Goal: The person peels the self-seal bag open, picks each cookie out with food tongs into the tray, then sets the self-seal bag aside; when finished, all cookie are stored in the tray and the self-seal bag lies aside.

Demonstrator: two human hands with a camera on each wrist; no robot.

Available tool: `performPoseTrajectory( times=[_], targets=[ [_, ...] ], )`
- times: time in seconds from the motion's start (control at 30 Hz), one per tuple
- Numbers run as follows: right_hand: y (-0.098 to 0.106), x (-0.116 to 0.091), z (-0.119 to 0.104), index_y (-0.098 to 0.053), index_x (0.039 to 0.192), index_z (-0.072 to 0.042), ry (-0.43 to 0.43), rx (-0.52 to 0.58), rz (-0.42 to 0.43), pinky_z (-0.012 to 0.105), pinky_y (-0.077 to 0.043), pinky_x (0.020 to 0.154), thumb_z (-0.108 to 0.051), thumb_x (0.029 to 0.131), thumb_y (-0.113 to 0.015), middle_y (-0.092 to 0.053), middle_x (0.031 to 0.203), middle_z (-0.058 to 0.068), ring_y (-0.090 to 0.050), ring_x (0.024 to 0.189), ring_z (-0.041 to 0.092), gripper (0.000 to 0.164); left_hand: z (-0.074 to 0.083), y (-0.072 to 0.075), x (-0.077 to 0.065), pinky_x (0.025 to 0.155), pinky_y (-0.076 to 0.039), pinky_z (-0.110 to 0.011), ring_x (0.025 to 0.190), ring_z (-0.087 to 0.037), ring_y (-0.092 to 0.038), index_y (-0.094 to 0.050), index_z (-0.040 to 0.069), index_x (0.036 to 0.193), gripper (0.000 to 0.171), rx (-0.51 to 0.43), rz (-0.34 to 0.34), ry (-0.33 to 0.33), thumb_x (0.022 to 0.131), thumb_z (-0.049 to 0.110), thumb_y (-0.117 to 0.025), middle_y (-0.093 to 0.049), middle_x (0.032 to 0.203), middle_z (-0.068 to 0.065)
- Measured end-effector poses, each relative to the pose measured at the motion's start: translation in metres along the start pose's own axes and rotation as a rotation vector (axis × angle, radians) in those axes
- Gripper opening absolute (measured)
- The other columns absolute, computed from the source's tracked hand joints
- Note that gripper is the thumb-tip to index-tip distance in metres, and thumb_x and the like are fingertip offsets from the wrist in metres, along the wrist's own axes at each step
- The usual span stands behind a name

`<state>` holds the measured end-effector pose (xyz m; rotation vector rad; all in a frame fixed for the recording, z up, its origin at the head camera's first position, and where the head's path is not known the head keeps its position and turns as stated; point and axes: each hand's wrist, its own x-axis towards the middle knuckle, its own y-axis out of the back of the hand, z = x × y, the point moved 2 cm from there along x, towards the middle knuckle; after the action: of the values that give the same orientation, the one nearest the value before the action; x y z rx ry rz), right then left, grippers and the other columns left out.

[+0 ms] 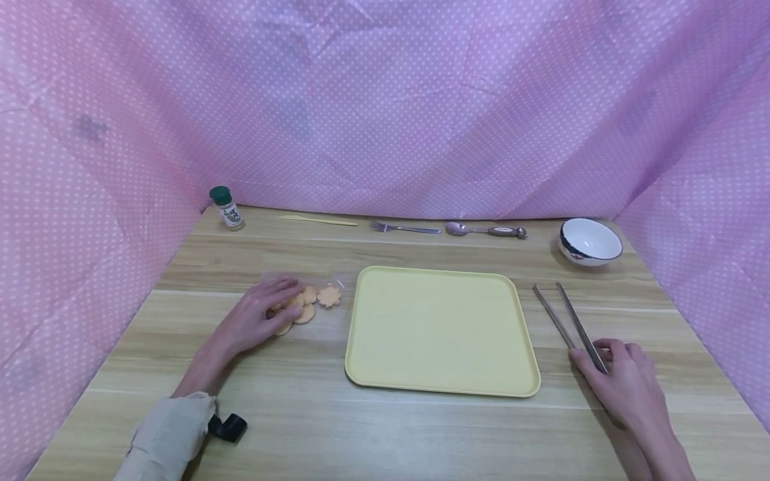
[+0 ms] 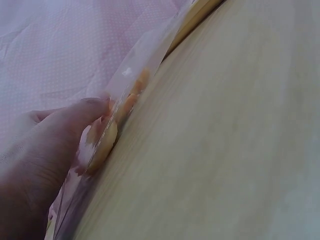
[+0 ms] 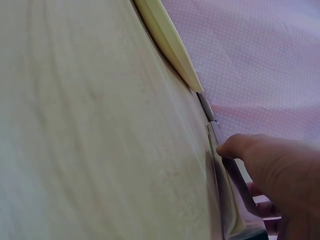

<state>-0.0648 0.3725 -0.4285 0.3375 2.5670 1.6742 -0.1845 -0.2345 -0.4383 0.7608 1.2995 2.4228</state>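
On the left, a clear plastic bag [image 1: 327, 327] lies on the table with several flat orange-tan pieces [image 1: 305, 312] in it, one flower-shaped. My left hand [image 1: 265, 310] rests over the bag's left part, fingers extended across the pieces and thumb on their near side, hiding some. In the left wrist view the thumb [image 2: 75, 117] touches the plastic beside the pieces. At the right, my right hand [image 1: 628, 381] holds metal tongs [image 1: 580, 327] between thumb and fingers near their rear end. Their two arms spread apart, tips pointing away from me. The right wrist view shows the thumb against one tong arm [image 3: 237, 182].
A pale yellow tray [image 1: 442, 387] lies between the hands. Along the back edge are a green-capped shaker jar [image 1: 228, 210], a yellow stick-like knife [image 1: 319, 220], a fork [image 1: 406, 229] and a spoon [image 1: 481, 231]. A white bowl [image 1: 592, 240] stands at the back right. Pink dotted cloth [image 1: 385, 120] surrounds the table.
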Motion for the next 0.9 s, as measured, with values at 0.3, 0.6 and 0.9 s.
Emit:
performPoseTrajectory(
  times=[0.3,0.6,0.9],
  targets=[
    [-0.002,-0.002,0.001,-0.057,0.126,0.010,0.018,0.004,0.022,0.065,-0.044,0.071,-0.049,0.100,-0.065,-0.056,0.116,0.035,-0.045,0.105,0.053,0.065,0.003,-0.002,0.004,0.114,-0.030,-0.068,0.143,-0.043,-0.042,-0.066,0.008,0.140,0.056,-0.012,-0.011,0.019,0.093,0.037,-0.078,-0.054,0.150,-0.020],
    [-0.002,0.000,-0.001,-0.056,0.126,0.011,0.020,0.008,0.029,0.067,-0.044,0.072,-0.046,0.100,-0.066,-0.054,0.117,0.037,-0.045,0.106,0.054,0.063,0.003,-0.008,0.009,0.114,-0.028,-0.070,0.142,-0.044,-0.041,-0.066,0.012,0.139,0.052,-0.023,-0.018,0.003,0.094,0.034,-0.078,-0.052,0.152,-0.020],
    [-0.005,-0.001,-0.002,-0.058,0.121,0.013,0.046,0.010,0.069,0.065,-0.043,0.072,-0.039,0.100,-0.067,-0.055,0.112,0.036,-0.047,0.101,0.052,0.057,0.004,-0.010,0.011,0.113,-0.032,-0.068,0.138,-0.043,-0.048,-0.070,0.010,0.135,0.046,-0.024,0.008,-0.049,0.093,0.028,-0.079,-0.057,0.147,-0.019]
  ],
)
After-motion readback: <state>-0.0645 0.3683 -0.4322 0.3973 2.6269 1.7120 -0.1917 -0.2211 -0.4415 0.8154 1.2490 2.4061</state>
